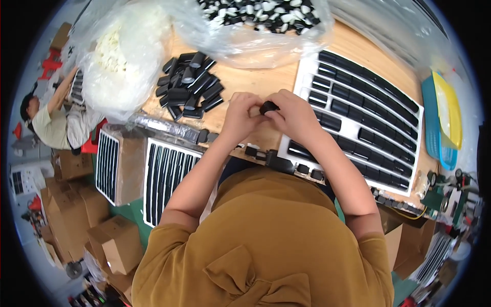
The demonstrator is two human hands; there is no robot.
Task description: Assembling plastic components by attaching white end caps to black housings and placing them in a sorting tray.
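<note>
A pile of black caps (189, 84) is kept within reach at left. One small black cap (268, 107) is pinched between left hand (239, 115) and right hand (295, 118) above the wooden table (245, 82), just beside the white tray (365, 117) slotted with finished pieces.

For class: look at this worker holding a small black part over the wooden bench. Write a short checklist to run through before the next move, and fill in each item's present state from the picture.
1. Small black part held: ok, pinched between the left hand and the right hand.
2. Which way the part faces: cannot tell, fingers cover most of it.
3. White slotted tray close by: ok, beside the right hand, many slots already hold black parts.
4. Supply at hand: ok, the pile of black parts lies just beyond the left hand.
5. Wooden bench under the hands: ok, bare wood shows there.
6. Clear plastic bags: ok, behind the pile, apart from the hands.
</note>
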